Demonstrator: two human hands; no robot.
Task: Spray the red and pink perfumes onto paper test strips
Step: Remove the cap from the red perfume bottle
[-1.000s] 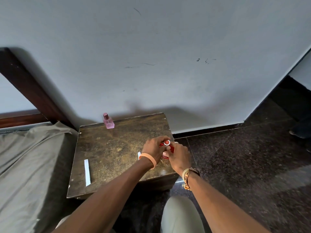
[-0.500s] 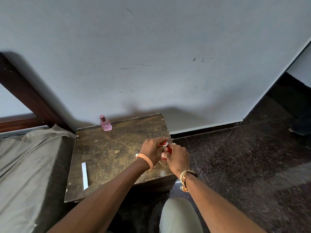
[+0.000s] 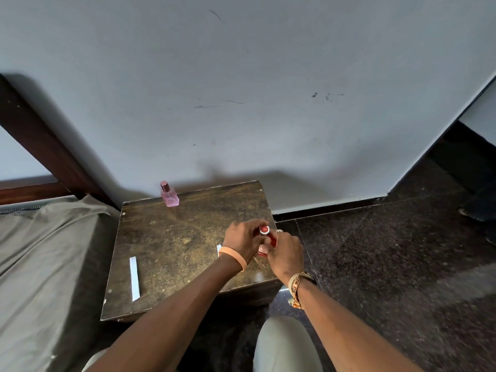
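Note:
The red perfume bottle is held between both hands over the right side of the small brown table. My left hand grips its round red cap, and my right hand grips the bottle's body. The pink perfume bottle stands upright at the table's far edge, capped. One white paper strip lies near the table's front left. A second strip shows only its end beside my left wrist.
A bed with a grey sheet borders the table on the left, with a dark wooden frame behind it. The wall runs close behind the table. Dark stone floor spreads to the right. My knee is below the table.
Both hands keep hold of the red bottle in about the same place. The cap's red top now faces the camera where a silvery ring showed before.

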